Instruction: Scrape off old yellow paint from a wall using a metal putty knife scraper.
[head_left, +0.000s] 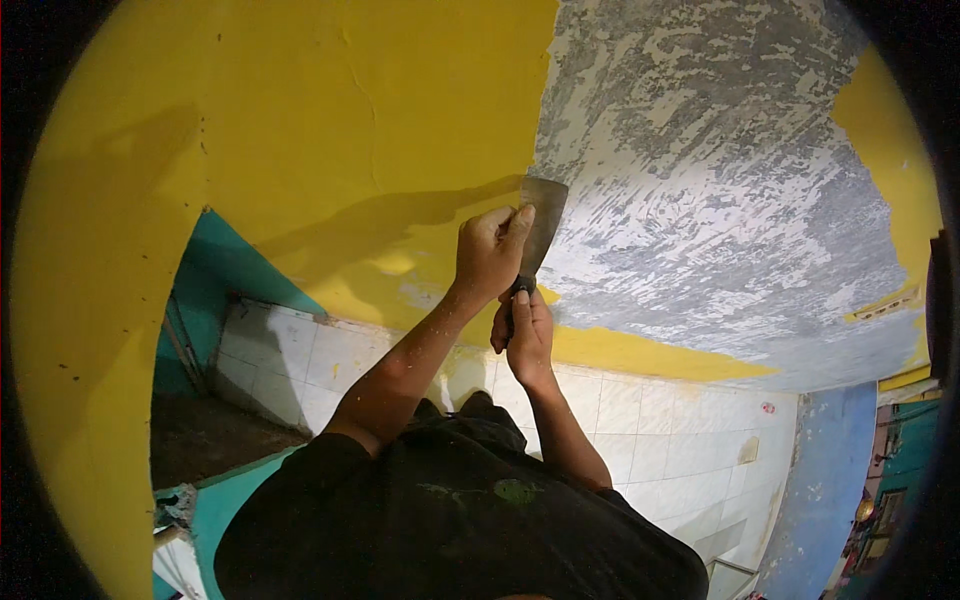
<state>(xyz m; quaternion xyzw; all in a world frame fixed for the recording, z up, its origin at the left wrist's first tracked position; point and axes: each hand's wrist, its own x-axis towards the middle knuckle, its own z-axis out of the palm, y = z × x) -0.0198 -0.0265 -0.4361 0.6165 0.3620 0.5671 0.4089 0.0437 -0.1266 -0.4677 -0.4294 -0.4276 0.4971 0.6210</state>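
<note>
A paint scraper (543, 225) with a broad metal blade and a dark handle is held up against the wall, its wide edge upward. My right hand (527, 338) is wrapped around the handle, the thumb lying along it. My left hand (490, 250) is closed at the left side of the blade, its thumb overlapping the metal. The blade stands at the border between yellow paint (400, 110) on the left and a stripped patch (700, 200) of mottled grey and white on the right.
White floor tiles (640, 420) lie below the wall. A teal-edged opening (235, 260) is at the left, with a dark brown surface (215, 440) inside it. On the right are a blue strip (825, 460) and assorted objects near the rim. A yellow paint band remains along the wall's bottom.
</note>
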